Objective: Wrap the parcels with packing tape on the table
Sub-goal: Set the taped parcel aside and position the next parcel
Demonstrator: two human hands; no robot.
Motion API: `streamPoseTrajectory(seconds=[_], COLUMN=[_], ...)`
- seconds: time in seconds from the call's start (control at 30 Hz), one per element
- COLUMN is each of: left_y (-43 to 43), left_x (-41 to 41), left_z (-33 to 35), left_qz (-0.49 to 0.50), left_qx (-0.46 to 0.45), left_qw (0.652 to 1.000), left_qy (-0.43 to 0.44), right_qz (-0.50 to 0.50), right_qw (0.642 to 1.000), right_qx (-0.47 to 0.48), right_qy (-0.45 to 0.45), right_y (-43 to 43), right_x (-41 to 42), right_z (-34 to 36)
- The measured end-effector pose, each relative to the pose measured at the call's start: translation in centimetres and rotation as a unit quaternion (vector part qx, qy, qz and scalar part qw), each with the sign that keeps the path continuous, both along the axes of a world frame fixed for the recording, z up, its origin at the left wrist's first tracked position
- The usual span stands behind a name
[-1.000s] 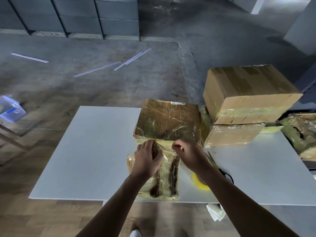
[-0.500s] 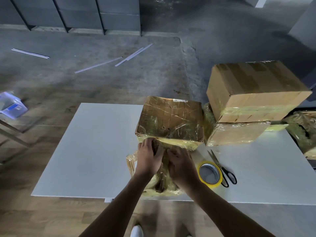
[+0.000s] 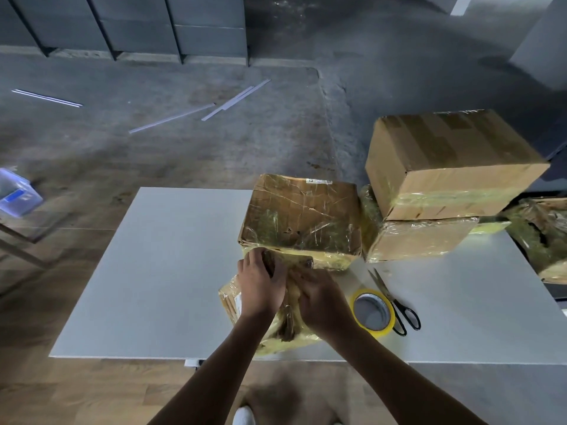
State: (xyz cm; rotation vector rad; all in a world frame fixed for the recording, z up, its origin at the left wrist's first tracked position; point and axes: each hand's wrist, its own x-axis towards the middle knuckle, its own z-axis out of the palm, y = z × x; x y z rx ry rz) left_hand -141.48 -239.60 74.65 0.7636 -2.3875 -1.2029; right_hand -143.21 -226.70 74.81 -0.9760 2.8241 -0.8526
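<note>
Parcel (image 3: pixel 229 302), soft and film-wrapped, lying at the near edge of the tabletop (image 3: pixel 168 271), directly before the person. The left hand (image 3: pixel 260 286) has its fingers curled over the parcel's far end and grips it. The right hand (image 3: pixel 322 299), against the left at its 3 o'clock, bends its fingers into the crumpled wrap and appears to pinch a loose fold, though the fingertips are hidden. This two-handed hold probably steadies the bundle and gathers slack so that tape will lie flat. A tape roll (image 3: pixel 382 332) lies flat just beside the parcel at 3 o'clock, with scissors (image 3: pixel 391 299) just beside it, both within the right hand's reach, presumably for the next strip. At 12 o'clock a taped box (image 3: pixel 300 219) appears to touch the parcel. At 1 o'clock a large carton (image 3: pixel 445 161) sits on a wrapped carton (image 3: pixel 420 237), seemingly finished work set aside.
</note>
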Motion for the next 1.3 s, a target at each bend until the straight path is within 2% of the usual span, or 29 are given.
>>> streamPoseTrajectory(seconds=[0.07, 0.13, 0.23, 0.37, 0.47, 0.57, 0.6, 0.7, 0.8, 0.87, 0.93, 0.97, 1.07, 1.23, 1.3], left_y=[0.5, 0.9, 1.5, 1.6, 1.3, 0.8, 0.7, -0.2, -2.0, -3.0, -3.4, -3.4, -3.5, -3.8, -4.0], left_x=[0.0, -0.1, -0.4, -0.3, -0.3, -0.4, -0.4, -0.1, 0.9, 2.0, 2.9, 3.2, 3.3, 3.3, 3.2], left_z=[0.0, 0.1, 0.4, 0.4, 0.7, 0.8, 0.5, -0.1, -1.2, -2.3, -3.4, -3.7, -3.7, -2.9, -2.4], left_qz=[0.003, -0.001, -0.007, -0.048, -0.134, -0.194, -0.219, -0.245, -0.199, -0.181, -0.204, -0.212, -0.199, -0.168, -0.187], left_qx=[-0.007, -0.019, -0.04, -0.075, -0.076, -0.008, -0.013, -0.085, -0.155, -0.152, -0.126, -0.125, -0.138, -0.262, -0.258], left_qw=[1.0, 1.0, 0.999, 0.996, 0.988, 0.98, 0.973, 0.965, 0.967, 0.964, 0.943, 0.936, 0.943, 0.937, 0.939], left_qy=[-0.005, -0.011, -0.031, -0.02, 0.024, -0.051, -0.069, -0.043, -0.031, -0.12, -0.231, -0.25, -0.228, -0.16, -0.129], right_qz=[0.012, -0.033, -0.114, -0.053, -0.051, -0.071, -0.076, -0.155, -0.227, -0.212, -0.17, -0.15, -0.097, -0.061, -0.047], right_qw=[0.999, 0.998, 0.993, 0.991, 0.987, 0.984, 0.982, 0.968, 0.927, 0.922, 0.916, 0.916, 0.916, 0.923, 0.928], right_qx=[0.025, 0.029, -0.032, -0.066, -0.08, 0.005, 0.027, 0.004, -0.075, -0.069, -0.06, -0.062, -0.057, -0.095, -0.112], right_qy=[0.029, 0.041, 0.017, -0.108, -0.129, -0.161, -0.168, -0.196, -0.287, -0.317, -0.358, -0.368, -0.385, -0.368, -0.352], right_y=[0.5, 1.0, 1.3, 1.2, 1.6, 2.0, 2.0, 2.7, 3.6, 3.7, 3.3, 3.0, 2.3, 1.9, 1.8], right_x=[-0.3, -0.6, -0.8, -0.9, -1.4, -2.4, -2.6, -3.0, -3.3, -3.4, -3.3, -3.3, -3.3, -3.6, -4.0], right_z=[0.2, 0.3, 0.0, -0.2, 0.2, 0.0, -0.3, -1.6, -2.8, -3.4, -3.8, -4.0, -4.1, -3.7, -3.3])
